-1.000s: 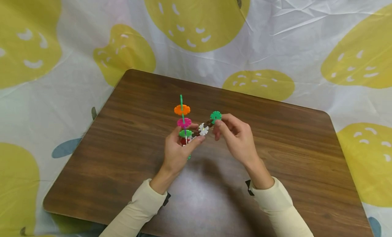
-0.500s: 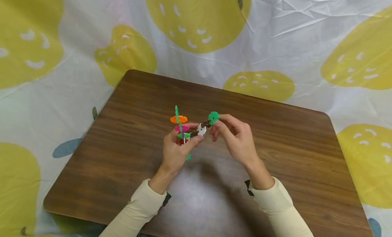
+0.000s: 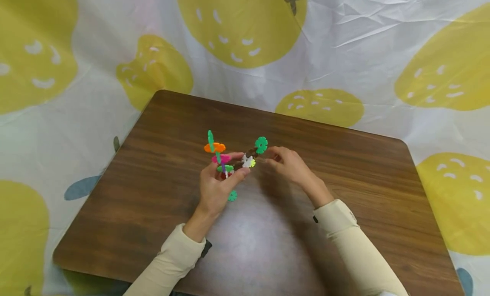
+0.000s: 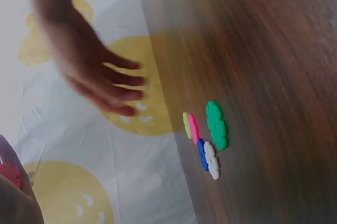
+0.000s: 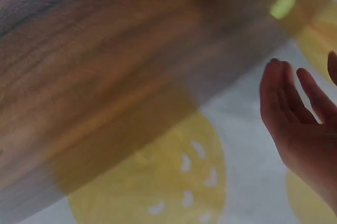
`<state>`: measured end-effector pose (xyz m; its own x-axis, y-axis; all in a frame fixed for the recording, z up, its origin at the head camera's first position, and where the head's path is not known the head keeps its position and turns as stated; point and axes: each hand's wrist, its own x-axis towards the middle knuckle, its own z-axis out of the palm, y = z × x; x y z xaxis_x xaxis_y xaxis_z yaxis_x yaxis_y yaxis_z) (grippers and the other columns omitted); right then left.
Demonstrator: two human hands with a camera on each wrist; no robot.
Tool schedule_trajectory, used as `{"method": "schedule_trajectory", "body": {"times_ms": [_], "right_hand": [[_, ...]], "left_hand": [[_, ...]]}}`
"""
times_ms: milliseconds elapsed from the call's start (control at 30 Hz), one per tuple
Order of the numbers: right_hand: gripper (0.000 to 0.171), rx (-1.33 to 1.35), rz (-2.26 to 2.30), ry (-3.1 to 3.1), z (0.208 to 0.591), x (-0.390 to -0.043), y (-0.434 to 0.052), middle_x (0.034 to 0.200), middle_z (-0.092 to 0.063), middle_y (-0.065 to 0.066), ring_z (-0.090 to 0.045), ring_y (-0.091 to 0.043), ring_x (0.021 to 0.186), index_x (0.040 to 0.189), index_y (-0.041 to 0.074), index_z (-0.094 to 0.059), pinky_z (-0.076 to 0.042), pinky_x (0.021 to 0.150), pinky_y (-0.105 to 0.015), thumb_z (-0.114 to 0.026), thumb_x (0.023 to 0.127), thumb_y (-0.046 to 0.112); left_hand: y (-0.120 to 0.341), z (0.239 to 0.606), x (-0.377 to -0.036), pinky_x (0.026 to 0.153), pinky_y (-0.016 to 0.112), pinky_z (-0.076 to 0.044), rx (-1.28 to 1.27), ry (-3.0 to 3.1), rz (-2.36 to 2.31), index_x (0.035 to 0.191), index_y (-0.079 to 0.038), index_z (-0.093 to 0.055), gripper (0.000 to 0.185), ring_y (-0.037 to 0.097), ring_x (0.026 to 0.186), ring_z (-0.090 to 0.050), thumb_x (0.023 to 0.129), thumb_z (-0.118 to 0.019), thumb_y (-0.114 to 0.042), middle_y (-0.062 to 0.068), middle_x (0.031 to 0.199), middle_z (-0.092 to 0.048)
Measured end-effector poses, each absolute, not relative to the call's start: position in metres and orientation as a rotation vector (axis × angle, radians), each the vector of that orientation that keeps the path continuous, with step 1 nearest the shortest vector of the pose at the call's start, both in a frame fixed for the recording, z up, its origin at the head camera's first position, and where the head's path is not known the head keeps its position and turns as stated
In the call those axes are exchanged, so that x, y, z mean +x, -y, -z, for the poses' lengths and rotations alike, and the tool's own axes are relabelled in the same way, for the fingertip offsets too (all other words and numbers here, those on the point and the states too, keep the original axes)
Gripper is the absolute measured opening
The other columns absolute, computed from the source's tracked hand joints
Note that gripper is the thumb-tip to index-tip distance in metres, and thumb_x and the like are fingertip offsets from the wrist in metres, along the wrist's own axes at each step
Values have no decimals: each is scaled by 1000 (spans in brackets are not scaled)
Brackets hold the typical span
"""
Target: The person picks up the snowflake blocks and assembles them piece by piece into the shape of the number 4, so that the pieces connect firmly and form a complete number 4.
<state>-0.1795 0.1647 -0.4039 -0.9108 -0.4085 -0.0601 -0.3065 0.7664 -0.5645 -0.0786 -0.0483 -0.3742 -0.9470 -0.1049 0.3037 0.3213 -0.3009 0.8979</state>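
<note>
Cloth printed with yellow shapes hangs beyond the far edge of your dark wooden bench and past its left and right edges. From the head view, your left grip holds the model, a set of joined notched discs, between thumb and fingers above the bench, nearer its left edge than its right. One branch rises through a pink disc and an orange disc; another slants past a white disc to a green disc. Your right grip is loosely spread, fingertips just beside that green disc; whether they touch it, I cannot tell.

By the left wrist view, your right grip is spread and holds nothing, while slim green, white, blue, pink and yellow pieces show against the bench.

Through the right wrist view, your right fingers bend loosely, below blurred yellow and pink bits.
</note>
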Motion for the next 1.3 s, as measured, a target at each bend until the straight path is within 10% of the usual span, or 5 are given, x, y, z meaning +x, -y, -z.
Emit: {"method": "schedule_trajectory", "body": {"times_ms": [400,700,1067,1300], "right_hand": [[34,-745,493,-2809,452,-201,-144,118,-53,-15,-49,-33,109,109,13,-64,-43,92,-46,-66,83,34],[24,-889,388,-2926,458,-200,-138,110,-66,-2,-55,-29,103,101,15,-69,-40,93,-45,-68,81,29],[33,-779,419,-2911,448,-195,-135,118,-56,-12,-50,-34,103,108,12,-62,-45,84,-50,-70,79,26],[11,-685,707,-2769,434,-191,-149,86,-63,-1,-56,-18,82,85,13,-60,-46,75,-33,-67,81,20]], "left_hand": [[46,374,-74,63,21,-51,-238,1779,2235,106,-7,-66,33,24,85,-61,74,-74,-5,9,103,-67],[43,386,-79,48,19,-41,-279,1782,2211,104,-16,-67,31,18,67,-53,74,-76,-14,5,99,-66],[41,373,-75,73,23,-54,-269,1728,2312,112,-2,-62,42,18,93,-62,72,-74,0,11,103,-65],[40,365,-72,74,26,-55,-275,1735,2278,108,4,-62,37,17,89,-64,72,-73,2,16,99,-66]]}}
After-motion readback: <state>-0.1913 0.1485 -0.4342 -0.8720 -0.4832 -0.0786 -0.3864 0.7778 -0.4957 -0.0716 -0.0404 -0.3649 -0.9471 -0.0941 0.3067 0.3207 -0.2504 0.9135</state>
